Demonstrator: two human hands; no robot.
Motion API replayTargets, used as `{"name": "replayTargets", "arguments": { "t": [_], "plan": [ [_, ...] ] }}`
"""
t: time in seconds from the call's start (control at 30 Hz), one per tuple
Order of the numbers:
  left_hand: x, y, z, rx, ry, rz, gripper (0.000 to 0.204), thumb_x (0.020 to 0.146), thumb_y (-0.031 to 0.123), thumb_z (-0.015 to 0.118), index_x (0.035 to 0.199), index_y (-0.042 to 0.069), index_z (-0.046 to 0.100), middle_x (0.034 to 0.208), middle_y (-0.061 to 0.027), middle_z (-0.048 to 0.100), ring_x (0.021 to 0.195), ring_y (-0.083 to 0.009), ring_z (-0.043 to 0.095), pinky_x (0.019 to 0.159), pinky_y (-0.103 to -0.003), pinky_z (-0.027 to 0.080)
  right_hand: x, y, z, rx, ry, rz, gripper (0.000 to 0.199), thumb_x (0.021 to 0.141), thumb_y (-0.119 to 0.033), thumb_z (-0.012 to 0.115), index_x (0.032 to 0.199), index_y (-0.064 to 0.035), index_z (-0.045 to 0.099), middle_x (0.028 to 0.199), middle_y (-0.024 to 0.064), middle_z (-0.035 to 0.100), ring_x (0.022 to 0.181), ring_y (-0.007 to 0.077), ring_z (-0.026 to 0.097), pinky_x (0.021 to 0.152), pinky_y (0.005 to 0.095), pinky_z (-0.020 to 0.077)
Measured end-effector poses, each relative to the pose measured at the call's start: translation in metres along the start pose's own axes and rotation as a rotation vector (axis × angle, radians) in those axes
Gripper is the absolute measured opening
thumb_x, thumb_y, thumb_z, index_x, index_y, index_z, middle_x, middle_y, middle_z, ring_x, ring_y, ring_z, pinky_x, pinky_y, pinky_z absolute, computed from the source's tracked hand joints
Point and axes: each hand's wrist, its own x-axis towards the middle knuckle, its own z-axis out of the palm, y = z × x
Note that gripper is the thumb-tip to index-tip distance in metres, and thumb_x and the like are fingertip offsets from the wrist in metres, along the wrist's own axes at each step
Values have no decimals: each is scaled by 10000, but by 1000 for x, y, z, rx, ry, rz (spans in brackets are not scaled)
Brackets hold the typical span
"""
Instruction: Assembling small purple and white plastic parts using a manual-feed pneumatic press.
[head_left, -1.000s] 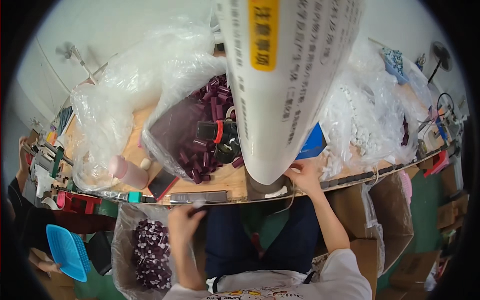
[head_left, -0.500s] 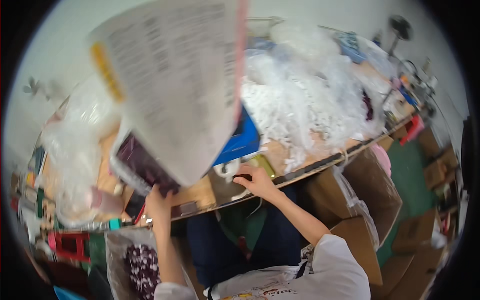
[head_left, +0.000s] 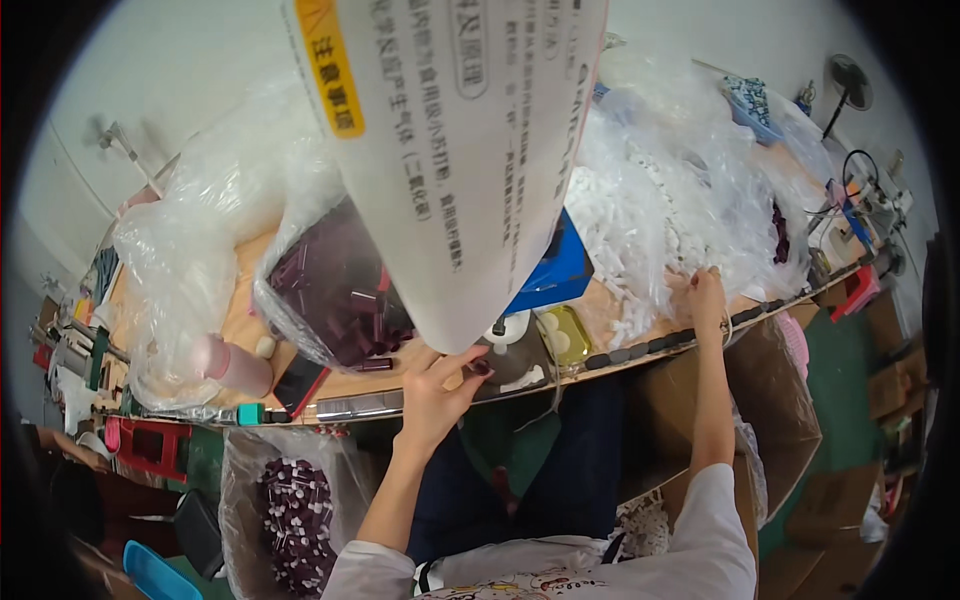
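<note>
Noted wooden bench (head_left: 247, 285), clock read from centre of view. Recorded clear sheet (head_left: 180, 262) at 9 to 10 o'clock; nearer in, at 9, bag (head_left: 287, 333) of purple tubes (head_left: 366, 300). Found loose tubes (head_left: 372, 365) beside bag at 8. Between 8 and 9, logged pink bottle (head_left: 240, 366), white ball (head_left: 266, 347) just beside; at 8, dark slab (head_left: 297, 382) with red edge. Saw blue box (head_left: 558, 268) at 2, green tray (head_left: 575, 327) near 4. Farther out at 2, located white parts (head_left: 607, 225) amid clear plastic (head_left: 690, 165).

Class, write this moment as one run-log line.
left hand: holds purple piece | right hand: at white pieces, grip unclear | pink bottle: on tabletop
</note>
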Motion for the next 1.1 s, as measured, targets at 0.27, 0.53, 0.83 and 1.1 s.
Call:
{"name": "replayTargets", "arguments": {
  "t": [0.27, 0.53, 0.83, 1.1],
  "plan": [
    [9, -8, 16, -87, 54, -197, 390, 645, 76, 895, 999, -1, 750, 975, -104, 705, 917, -266, 643, 828, -356, 498, -110, -178, -32, 1098, -249, -153, 124, 752, -68, 786, 870, -38, 760, 1031, 85, 626, 999, 235, 604, 898, 353, 461],
    [-4, -22, 50, -76, 110, -121, 298, 684, 77, 876, 949, 7, 760, 926, -89, 712, 917, -271, 624, 826, -382, 476, -127, -218, -52, 957, -233, -242, 151, 776, -38, 799, 918, -25, 750, 1035, 94, 675, 1009, 209, 633, 910, 351, 477],
    [-5, -28, 59, 68, 76, -128, 280, 654, 132, 877, 900, 48, 774, 789, -69, 688, 775, -269, 568, 752, -394, 461, -142, -279, -58, 1521, -316, -162, 210, 885, 5, 733, 1086, 67, 722, 1044, 96, 731, 948, 156, 663, 867, 292, 513],
    [-8, -31, 66, 74, 183, -147, 274, 662, 174, 886, 874, 43, 770, 744, -75, 673, 741, -261, 567, 720, -392, 423, -141, -281, -45, 1173, -170, -563, 220, 803, 6, 749, 1023, -14, 752, 1006, 105, 744, 911, 247, 711, 766, 333, 556]
  ]
}}
